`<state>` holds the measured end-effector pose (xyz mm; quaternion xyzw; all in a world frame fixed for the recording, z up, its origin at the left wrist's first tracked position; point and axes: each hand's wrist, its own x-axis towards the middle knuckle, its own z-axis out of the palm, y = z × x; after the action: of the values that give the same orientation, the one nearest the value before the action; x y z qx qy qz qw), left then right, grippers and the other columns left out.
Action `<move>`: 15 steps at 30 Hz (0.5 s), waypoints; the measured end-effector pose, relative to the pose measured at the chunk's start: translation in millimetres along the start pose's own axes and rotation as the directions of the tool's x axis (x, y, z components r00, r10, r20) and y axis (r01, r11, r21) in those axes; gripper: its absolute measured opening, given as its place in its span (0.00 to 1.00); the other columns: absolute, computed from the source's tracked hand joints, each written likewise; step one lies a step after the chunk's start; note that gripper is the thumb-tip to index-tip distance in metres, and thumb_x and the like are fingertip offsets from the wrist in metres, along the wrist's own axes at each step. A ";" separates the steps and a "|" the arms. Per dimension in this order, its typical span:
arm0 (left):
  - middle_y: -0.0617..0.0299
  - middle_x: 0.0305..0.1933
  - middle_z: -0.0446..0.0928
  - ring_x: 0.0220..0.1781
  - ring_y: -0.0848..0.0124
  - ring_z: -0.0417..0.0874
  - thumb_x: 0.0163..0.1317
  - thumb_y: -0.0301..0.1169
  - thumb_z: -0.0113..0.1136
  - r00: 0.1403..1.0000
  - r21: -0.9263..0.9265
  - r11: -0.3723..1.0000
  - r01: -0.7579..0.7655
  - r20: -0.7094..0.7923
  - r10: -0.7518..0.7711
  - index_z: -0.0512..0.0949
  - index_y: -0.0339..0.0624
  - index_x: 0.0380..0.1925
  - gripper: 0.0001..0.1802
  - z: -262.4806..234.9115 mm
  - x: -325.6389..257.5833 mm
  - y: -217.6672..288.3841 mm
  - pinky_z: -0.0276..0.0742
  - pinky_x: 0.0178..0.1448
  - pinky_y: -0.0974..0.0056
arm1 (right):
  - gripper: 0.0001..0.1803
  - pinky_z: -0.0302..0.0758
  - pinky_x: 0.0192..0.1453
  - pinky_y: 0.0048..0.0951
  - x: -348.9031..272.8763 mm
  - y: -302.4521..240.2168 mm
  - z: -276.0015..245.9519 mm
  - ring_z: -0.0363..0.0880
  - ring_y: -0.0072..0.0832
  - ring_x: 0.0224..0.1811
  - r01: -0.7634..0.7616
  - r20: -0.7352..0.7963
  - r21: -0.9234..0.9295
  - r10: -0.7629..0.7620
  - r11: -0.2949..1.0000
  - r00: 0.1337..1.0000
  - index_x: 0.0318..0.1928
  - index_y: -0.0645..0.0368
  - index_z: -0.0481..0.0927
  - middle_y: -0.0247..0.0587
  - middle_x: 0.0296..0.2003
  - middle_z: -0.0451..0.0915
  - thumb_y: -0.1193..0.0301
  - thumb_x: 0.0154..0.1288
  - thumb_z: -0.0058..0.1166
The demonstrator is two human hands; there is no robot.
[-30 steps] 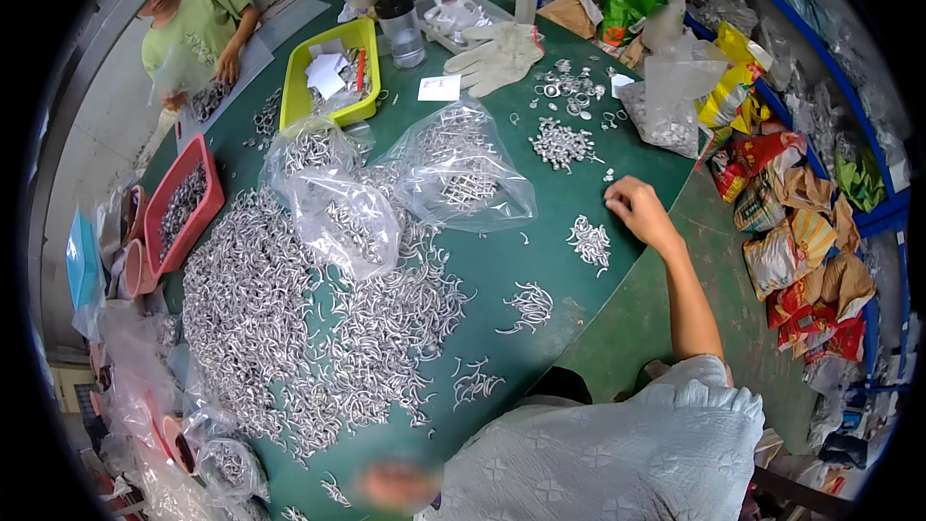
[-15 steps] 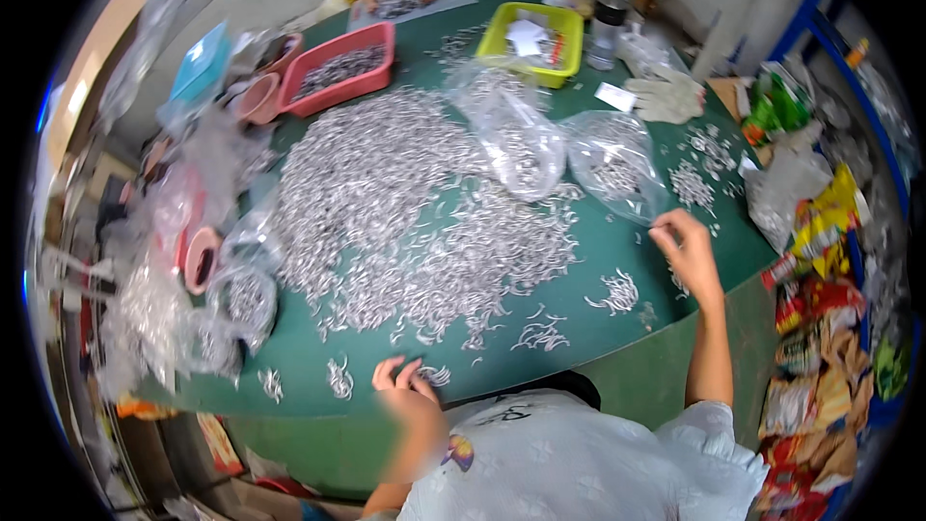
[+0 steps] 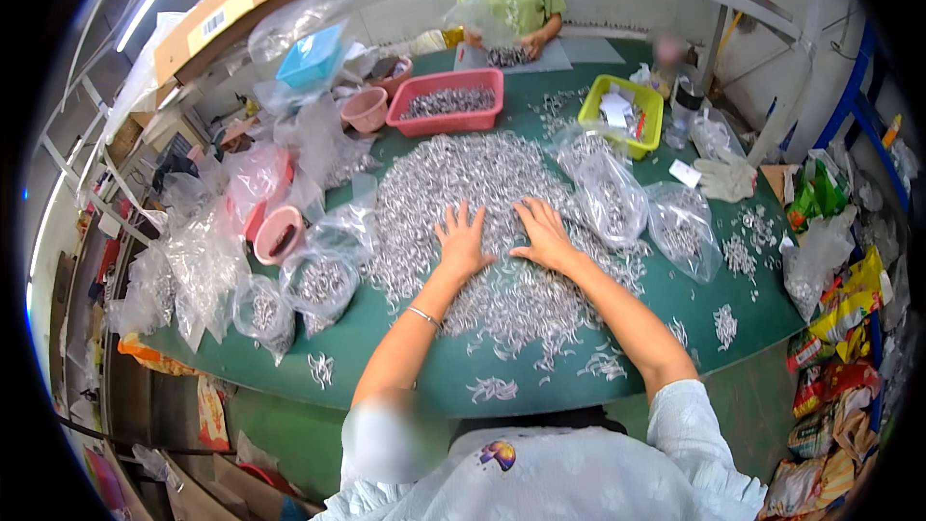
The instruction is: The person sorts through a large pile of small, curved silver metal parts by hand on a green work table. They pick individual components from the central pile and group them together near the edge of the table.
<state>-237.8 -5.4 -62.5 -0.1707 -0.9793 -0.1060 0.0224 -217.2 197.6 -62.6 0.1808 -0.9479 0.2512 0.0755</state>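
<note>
A wide heap of small curved silvery metal pieces (image 3: 453, 169) covers the middle of the green table (image 3: 386, 367). On the heap lies my left hand (image 3: 464, 243), its fingers spread and pointing away from me. Beside it, a little to the right, my right hand (image 3: 546, 235) rests on the same pieces, also with spread fingers. Neither hand grips anything. Clear plastic bags holding such pieces, one bag (image 3: 612, 198) and another bag (image 3: 684, 232), lie right of the heap. Little piles (image 3: 494, 389) sit along the near edge.
Behind the heap stand a pink tray (image 3: 446, 125) of pieces and a yellow-green basket (image 3: 622, 116). Filled bags (image 3: 323, 287) and a pink cup (image 3: 279, 235) crowd the left. A work glove (image 3: 725, 179) lies at right. Across the table, a person in green (image 3: 511, 5) handles pieces.
Both my hands have moved forward from the table's near edge onto the heap, and their fingers have spread. The view has shifted and tilted up, showing more of the shelf above.
</note>
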 end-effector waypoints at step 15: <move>0.48 0.76 0.49 0.76 0.41 0.46 0.35 0.48 0.78 0.958 0.010 0.963 -0.269 -0.095 0.269 0.57 0.49 0.70 0.60 -16.1 -1.4 -20.7 0.47 0.70 0.28 | 0.51 0.57 0.70 0.49 36.4 19.0 14.3 0.61 0.54 0.66 -0.027 -0.087 -0.104 0.018 0.994 0.996 0.64 0.60 0.69 0.60 0.61 0.65 0.43 0.44 0.70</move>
<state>-243.4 -28.3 -51.0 -0.2971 -0.9447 -0.1115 0.0833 -258.8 194.6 -74.9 0.1548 -0.9577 0.2093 0.1228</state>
